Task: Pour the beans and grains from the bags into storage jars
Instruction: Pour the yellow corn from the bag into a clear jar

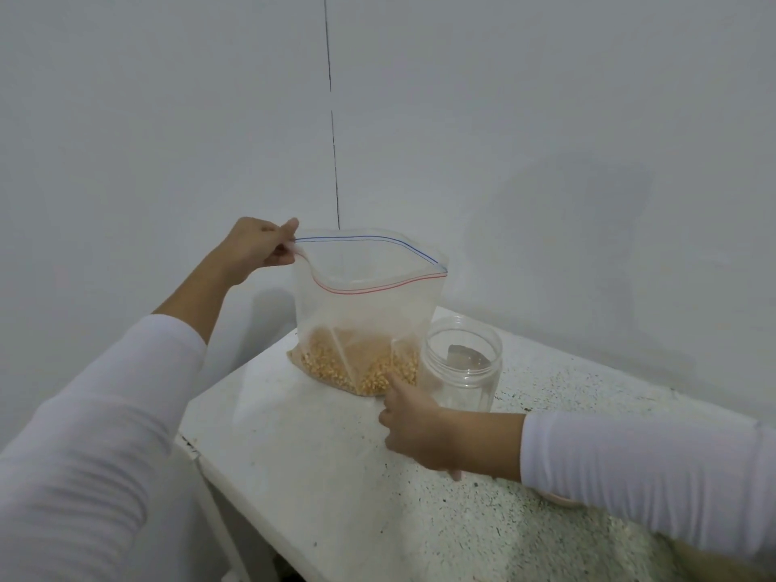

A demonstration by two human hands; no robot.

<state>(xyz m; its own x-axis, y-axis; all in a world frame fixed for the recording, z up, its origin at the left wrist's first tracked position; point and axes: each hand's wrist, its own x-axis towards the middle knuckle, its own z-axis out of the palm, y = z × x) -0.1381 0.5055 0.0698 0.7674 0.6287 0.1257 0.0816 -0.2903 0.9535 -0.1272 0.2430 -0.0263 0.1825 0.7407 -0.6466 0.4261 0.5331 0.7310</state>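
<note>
A clear zip bag (369, 312) with a blue and red zip strip stands on the white table (294, 455), its mouth open. Yellow grains (323, 363) fill its bottom. My left hand (256, 249) pinches the bag's top left corner and holds it up. My right hand (415, 426) is at the bag's lower right corner, thumb on the plastic and fingers curled underneath. An empty clear plastic jar (462, 363) stands upright without a lid, just right of the bag and behind my right hand.
The table stands in a corner of white walls; its left edge (193, 438) drops off close to the bag. The tabletop on the right is speckled. A pale rounded object (560, 499) peeks out under my right forearm.
</note>
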